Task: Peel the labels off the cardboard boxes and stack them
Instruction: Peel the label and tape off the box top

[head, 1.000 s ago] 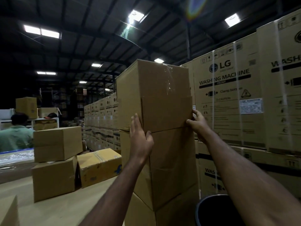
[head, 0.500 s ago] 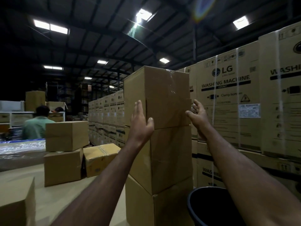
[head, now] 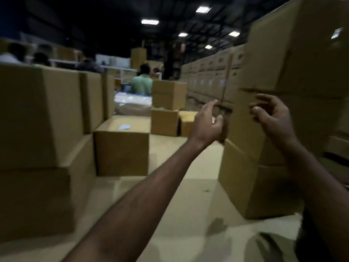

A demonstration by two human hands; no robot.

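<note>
A tall stack of plain cardboard boxes point(head: 245, 182) stands at the right, its top box point(head: 294, 53) high in the blurred view. My left hand point(head: 206, 122) hovers in the air just left of the stack with loosely curled fingers and holds nothing. My right hand point(head: 272, 116) is in front of the stack's middle box, fingers relaxed and spread, holding nothing. A lone box point(head: 122, 144) with a pale label point(head: 124, 127) on its top sits on the floor at centre left.
More stacked boxes point(head: 37, 129) fill the left. Smaller boxes point(head: 168, 95) stand further back in the centre, behind them a seated person in a green shirt point(head: 142, 85). A wall of cartons point(head: 207, 80) runs along the right. A dark bin rim point(head: 268, 246) shows bottom right.
Both hands have come off the top box and dropped lower. The view has swung left and down, with motion blur, bringing the left boxes and floor into sight.
</note>
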